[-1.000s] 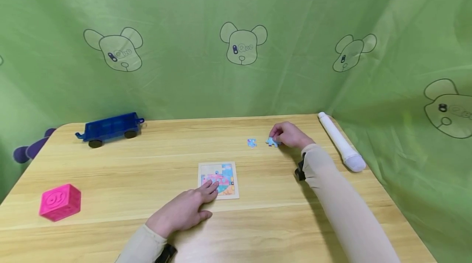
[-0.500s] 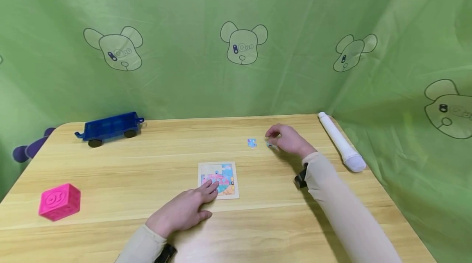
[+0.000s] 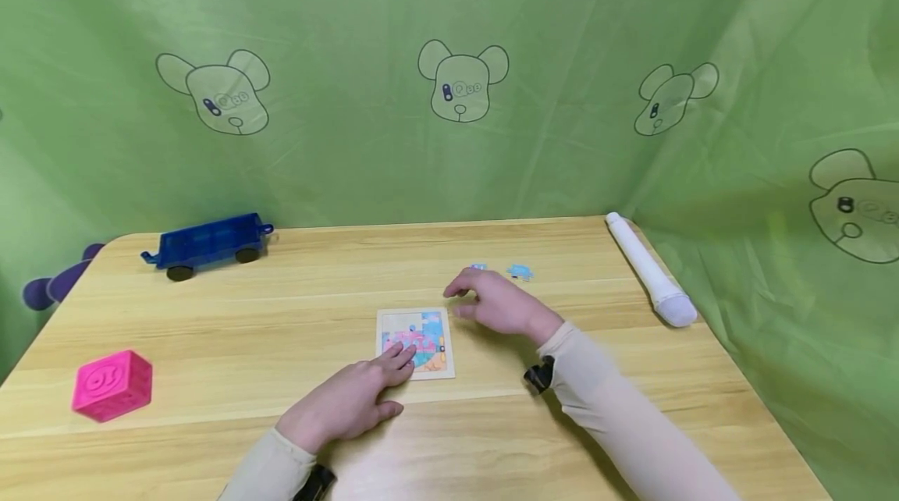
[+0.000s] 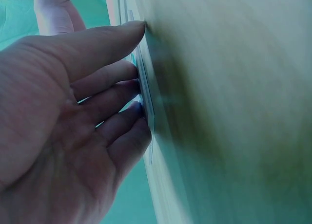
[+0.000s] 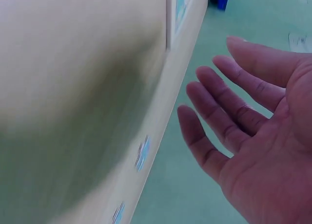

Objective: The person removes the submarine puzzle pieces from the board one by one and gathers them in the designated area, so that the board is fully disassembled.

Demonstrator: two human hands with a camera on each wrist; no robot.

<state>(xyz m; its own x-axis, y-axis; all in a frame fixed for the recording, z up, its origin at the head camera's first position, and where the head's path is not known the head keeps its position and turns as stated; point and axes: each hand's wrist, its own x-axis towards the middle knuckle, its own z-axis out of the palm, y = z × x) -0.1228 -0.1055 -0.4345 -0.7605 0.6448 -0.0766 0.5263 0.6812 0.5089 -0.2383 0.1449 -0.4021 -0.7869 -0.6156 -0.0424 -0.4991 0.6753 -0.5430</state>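
My left hand (image 3: 350,401) rests its fingertips on the lower left of a square jigsaw puzzle board (image 3: 397,321) with a pale frame. Pink, blue and orange pieces fill much of it; bare wood shows at its upper left. In the left wrist view the fingers (image 4: 114,98) lie on the board's face, thumb at its edge. My right hand (image 3: 500,304) hovers just off the board's upper right corner, fingers loosely bent and holding nothing, as the right wrist view confirms. Behind it lie two loose light-blue puzzle pieces, a right one (image 3: 520,272) and a partly covered left one (image 3: 479,266).
A blue toy wagon (image 3: 211,243) stands at the back left of the wooden table (image 3: 281,345). A pink cube (image 3: 112,385) sits at the left. Along the right edge lies a white toy microphone (image 3: 649,271). Green curtains (image 3: 351,158) hang behind and at the right.
My right hand has let go of the right puzzle piece, which now lies flat, and has moved left and nearer to the board. My left hand has stayed in place.
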